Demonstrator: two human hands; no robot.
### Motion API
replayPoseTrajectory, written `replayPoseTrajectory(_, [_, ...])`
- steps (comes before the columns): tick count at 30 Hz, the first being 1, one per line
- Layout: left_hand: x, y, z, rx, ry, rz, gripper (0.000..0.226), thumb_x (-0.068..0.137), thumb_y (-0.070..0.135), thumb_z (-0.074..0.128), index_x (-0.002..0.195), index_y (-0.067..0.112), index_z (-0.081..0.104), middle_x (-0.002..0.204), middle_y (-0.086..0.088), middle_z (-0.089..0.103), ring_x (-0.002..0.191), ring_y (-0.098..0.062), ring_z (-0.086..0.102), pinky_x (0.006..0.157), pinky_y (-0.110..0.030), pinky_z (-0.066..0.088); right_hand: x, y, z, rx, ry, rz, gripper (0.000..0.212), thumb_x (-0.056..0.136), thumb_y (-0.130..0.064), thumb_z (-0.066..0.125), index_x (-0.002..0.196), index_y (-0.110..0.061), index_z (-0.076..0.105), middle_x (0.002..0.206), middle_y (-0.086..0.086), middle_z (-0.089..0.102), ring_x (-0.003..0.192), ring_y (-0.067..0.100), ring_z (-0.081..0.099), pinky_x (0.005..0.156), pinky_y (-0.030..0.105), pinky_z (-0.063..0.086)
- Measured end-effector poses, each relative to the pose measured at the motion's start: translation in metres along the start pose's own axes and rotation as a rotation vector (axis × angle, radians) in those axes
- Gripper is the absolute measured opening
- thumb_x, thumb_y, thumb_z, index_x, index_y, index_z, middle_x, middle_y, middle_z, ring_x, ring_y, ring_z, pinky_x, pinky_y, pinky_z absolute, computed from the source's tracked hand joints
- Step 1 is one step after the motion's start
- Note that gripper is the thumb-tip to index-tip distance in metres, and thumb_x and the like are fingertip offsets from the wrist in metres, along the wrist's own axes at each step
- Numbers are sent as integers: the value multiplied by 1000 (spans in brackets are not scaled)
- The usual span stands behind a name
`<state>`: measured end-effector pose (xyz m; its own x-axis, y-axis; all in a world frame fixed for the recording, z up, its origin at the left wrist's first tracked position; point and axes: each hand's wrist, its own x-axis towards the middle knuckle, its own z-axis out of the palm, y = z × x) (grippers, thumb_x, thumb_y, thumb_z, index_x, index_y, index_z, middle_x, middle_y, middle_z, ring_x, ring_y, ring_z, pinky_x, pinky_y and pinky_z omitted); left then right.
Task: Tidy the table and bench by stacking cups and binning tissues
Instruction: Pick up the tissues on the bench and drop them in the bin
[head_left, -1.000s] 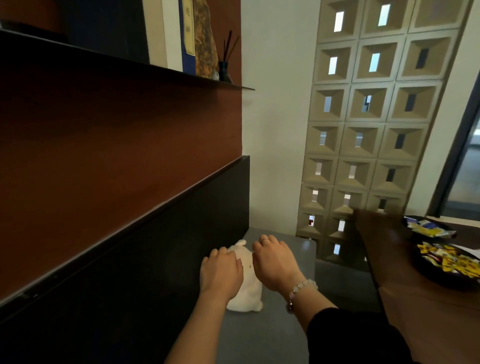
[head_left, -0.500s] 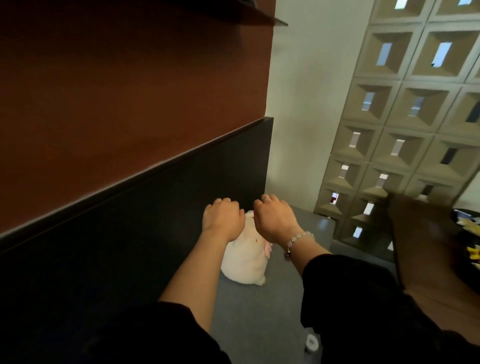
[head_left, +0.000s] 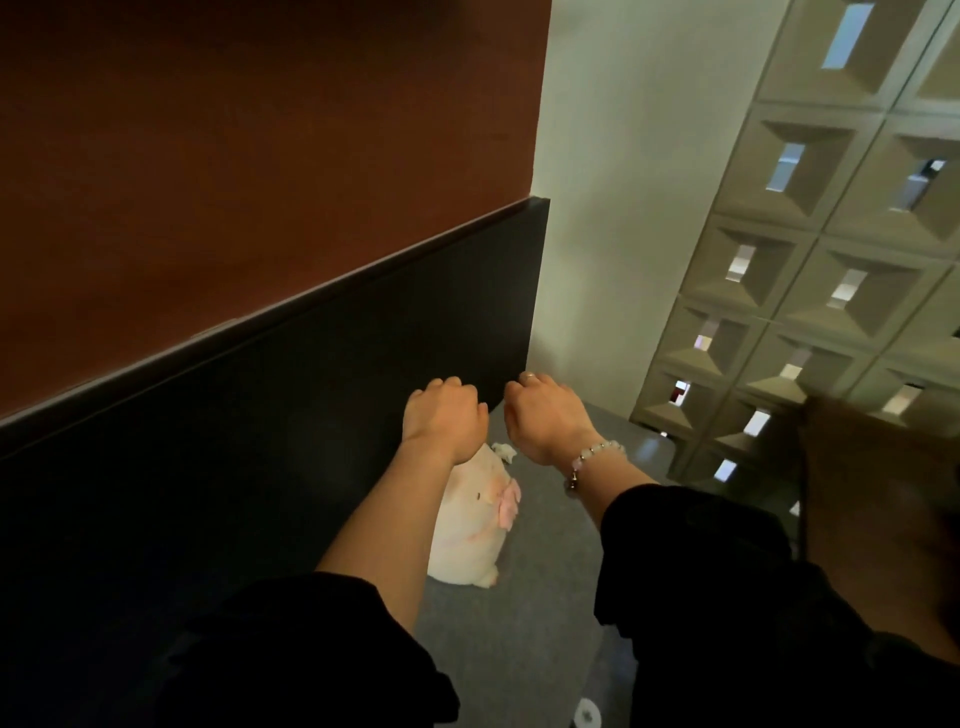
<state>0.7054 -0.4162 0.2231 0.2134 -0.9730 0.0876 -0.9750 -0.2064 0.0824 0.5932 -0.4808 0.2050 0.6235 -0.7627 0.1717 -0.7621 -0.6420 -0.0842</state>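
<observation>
My left hand (head_left: 444, 415) and my right hand (head_left: 545, 413) hover side by side above the grey bench seat (head_left: 550, 566), backs up and fingers curled under. Nothing shows in either hand, and the palms are hidden. A beaded bracelet is on the right wrist. Below the left wrist a white plush toy (head_left: 467, 530) with a pink bow lies on the seat against the black backrest (head_left: 291, 426). A small white lump (head_left: 504, 451) sits at the toy's far end; I cannot tell whether it is a tissue or part of the toy. No cups are in view.
The blurred brown table (head_left: 883, 499) edge runs along the right. A wall of recessed square blocks (head_left: 810, 291) closes the bench's far end beside a pale wall. A small white round object (head_left: 587, 717) lies at the bottom edge.
Both hands have lifted off the plush toy and curled into loose fists. The view has tilted down and moved closer, and the snack bowls on the table have left the frame.
</observation>
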Motion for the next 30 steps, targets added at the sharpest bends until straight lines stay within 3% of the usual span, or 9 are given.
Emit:
replayPoseTrajectory(14, [64,35,36,71,-122,-92,35,100,29,30,120,11,53,122,-9,53,109,-22,52,91,-35,45,53,61,44,34,-83,-14,33,95,-25,38,119,-10,55,121,10,55,115,26,48,94,37,39])
replayPoseTrajectory(30, [34,-27,19,-33,-39,-98,35,100,28,32,120,10,54,121,-9,54,110,-23,52,92,-36,46,37,-3,51,-20,-121,-5,34,95,-28,39,122,-12,54,123,9,55,116,25,48,96,37,38])
